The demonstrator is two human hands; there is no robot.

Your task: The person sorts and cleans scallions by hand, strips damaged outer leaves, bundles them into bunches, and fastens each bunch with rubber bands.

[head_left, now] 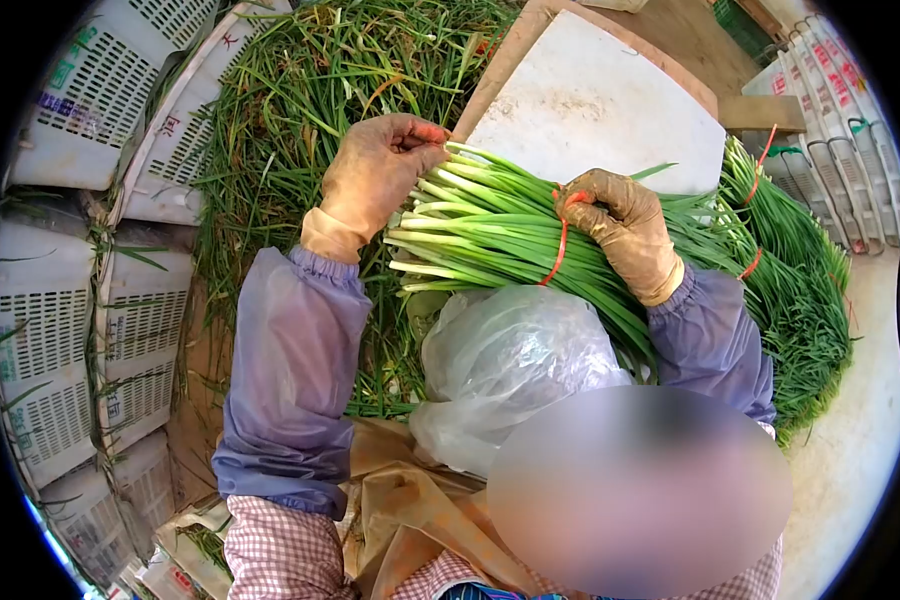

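A bundle of garlic chives (490, 222) lies across my lap, pale stalk ends to the left and green leaves to the right. A red tie (558, 255) runs around its middle. My left hand (378, 172), in a stained glove, is closed in a pinch at the upper stalk ends; what its fingertips hold is too small to make out. With fingers curled, my right hand (625, 228) grips the bundle's upper side at the tie. Clear plastic (520, 340) covers my knee beneath the bundle.
Loose leaves and trimmings (300, 130) are heaped at the upper left. A white board (590, 110) lies ahead. Tied chive bundles (795, 290) are stacked at right. White plastic crates (85, 100) line the left; more crates (840, 130) stand at the upper right.
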